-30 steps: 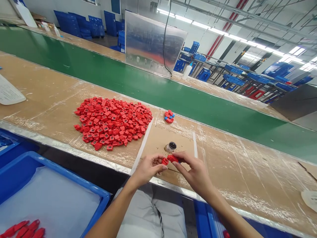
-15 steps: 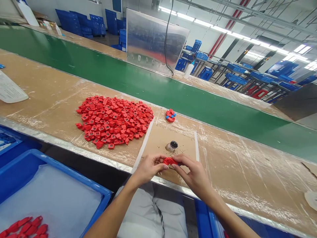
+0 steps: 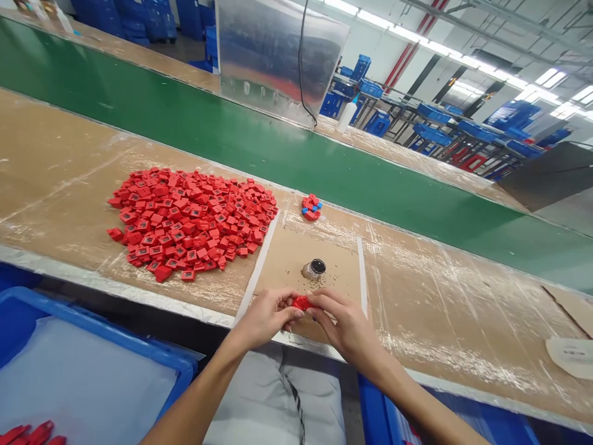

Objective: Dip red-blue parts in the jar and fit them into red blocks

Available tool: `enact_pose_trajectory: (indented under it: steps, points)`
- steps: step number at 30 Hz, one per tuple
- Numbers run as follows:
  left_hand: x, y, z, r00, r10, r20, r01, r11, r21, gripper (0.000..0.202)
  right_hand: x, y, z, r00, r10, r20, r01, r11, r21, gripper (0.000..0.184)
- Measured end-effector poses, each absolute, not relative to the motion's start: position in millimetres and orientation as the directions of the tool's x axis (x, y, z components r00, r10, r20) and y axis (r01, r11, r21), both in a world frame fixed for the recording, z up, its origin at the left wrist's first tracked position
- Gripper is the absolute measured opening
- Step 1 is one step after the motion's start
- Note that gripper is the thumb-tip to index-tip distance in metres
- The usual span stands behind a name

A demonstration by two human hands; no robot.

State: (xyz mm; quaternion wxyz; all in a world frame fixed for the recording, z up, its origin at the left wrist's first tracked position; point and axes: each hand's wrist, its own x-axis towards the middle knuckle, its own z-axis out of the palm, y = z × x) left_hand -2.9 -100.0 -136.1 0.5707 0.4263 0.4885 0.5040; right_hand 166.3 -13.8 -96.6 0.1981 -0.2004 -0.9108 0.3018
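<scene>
Between my fingertips is a small red plastic piece [image 3: 302,302], partly covered by the fingers. My left hand [image 3: 269,316] pinches its left end, and my right hand [image 3: 345,320] grips its right end. Just beyond them, on a taped cardboard sheet [image 3: 287,250], stands a small round jar [image 3: 315,269] with a dark top or contents. Tiny dark specks lie scattered around the jar. Farther back sits a little ring of red and blue pieces [image 3: 312,207]. To the left spreads a large pile of red block-like pieces [image 3: 194,216], many with a dark square recess.
A green conveyor belt [image 3: 259,148] runs behind the bench, with an upright metal panel [image 3: 278,55] beyond it. At lower left, a blue tub [image 3: 185,364] holds a pale liner and red parts. A white bottle [image 3: 346,116] stands across the belt.
The view has shifted slightly, so the bench things appear a little farther left. Both hands keep hold of the red piece close to the jar.
</scene>
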Motion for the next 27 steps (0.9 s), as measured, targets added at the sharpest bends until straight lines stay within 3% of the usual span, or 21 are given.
enact_pose_trajectory:
  steps: [11,15,20,24,27]
  points:
    - [-6,-96,-136,0.020,0.992,-0.126,-0.069,0.127,0.990,0.018,166,-16,-100,-0.789,0.568,0.234,0.259,0.653,-0.712,0.017]
    - [-5,-93,-132,0.027,0.987,-0.159,-0.030,0.160,0.987,0.025,169,-20,-111,-0.683,0.707,0.184,0.260,0.470,-0.843,0.012]
    - [-4,-89,-126,-0.036,0.984,-0.172,0.079,0.174,0.982,0.063,177,-28,-122,-0.540,0.840,0.040,0.067,0.090,-0.994,0.024]
    - [-3,-90,-122,-0.055,0.986,-0.160,0.121,0.165,0.979,0.061,212,-37,-115,-0.440,0.898,0.002,-0.091,-0.043,-0.995,0.033]
    - [-1,-87,-124,-0.192,0.972,-0.136,0.236,0.180,0.955,0.058,267,-41,-116,-0.253,0.967,0.029,-0.176,-0.016,-0.984,0.032]
